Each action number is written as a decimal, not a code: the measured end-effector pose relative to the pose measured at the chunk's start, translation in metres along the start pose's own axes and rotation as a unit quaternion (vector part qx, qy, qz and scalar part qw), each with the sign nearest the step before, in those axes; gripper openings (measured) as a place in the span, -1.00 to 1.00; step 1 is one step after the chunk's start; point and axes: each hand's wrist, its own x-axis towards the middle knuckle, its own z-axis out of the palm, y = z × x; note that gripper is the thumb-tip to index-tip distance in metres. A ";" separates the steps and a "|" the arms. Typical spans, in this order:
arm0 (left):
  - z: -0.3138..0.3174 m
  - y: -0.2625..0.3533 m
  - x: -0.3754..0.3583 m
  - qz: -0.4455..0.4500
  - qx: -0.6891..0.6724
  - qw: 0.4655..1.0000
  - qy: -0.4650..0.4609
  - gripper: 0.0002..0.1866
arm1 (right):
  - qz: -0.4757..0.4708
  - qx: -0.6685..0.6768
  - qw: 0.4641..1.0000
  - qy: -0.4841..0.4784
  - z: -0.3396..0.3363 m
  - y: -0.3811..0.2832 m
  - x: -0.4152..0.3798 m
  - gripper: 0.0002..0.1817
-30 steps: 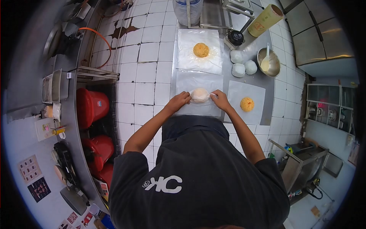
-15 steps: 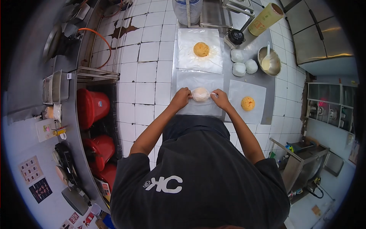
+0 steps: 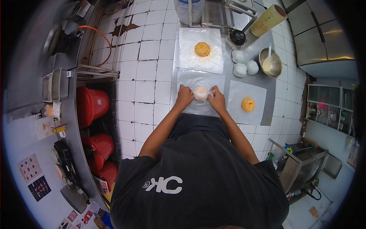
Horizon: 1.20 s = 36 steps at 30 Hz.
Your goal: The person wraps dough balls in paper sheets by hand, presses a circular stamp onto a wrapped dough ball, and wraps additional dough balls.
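A pale round ball (image 3: 200,94) sits in front of me on a sheet of clear plastic wrap (image 3: 202,78), and film covers it. At its left side, my left hand (image 3: 185,95) is closed on a bunched bit of the wrap. On the opposite side, my right hand (image 3: 216,99) pinches the film between thumb and fingers. Beyond the hands, an orange-yellow mound (image 3: 202,49) rests on another sheet. A second orange-yellow mound (image 3: 248,104) lies on the sheet to the right.
Three wrapped white balls (image 3: 239,70) stand beside a metal bowl (image 3: 277,65) holding a white spoon (image 3: 268,55). A big film roll (image 3: 268,21) and a stack of clear tubs (image 3: 189,11) are at the far end. Red buckets (image 3: 91,106) sit under the left counter.
Both hands have come closer together around the ball, drawing the film's twisted ends in. The ball looks rounder and more tightly covered.
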 end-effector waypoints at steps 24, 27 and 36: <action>-0.058 0.047 -0.022 0.200 0.015 0.979 0.030 -0.92 | 0.054 0.405 0.912 0.020 0.007 -0.022 0.001 -0.75; -0.050 0.034 -0.017 0.196 0.008 0.981 0.006 -0.90 | -0.006 0.309 0.950 0.032 0.026 0.004 0.010 -0.77; -0.054 0.050 -0.018 0.261 -0.029 0.964 0.051 -0.88 | 0.073 0.503 0.861 0.025 0.023 0.000 0.003 -0.77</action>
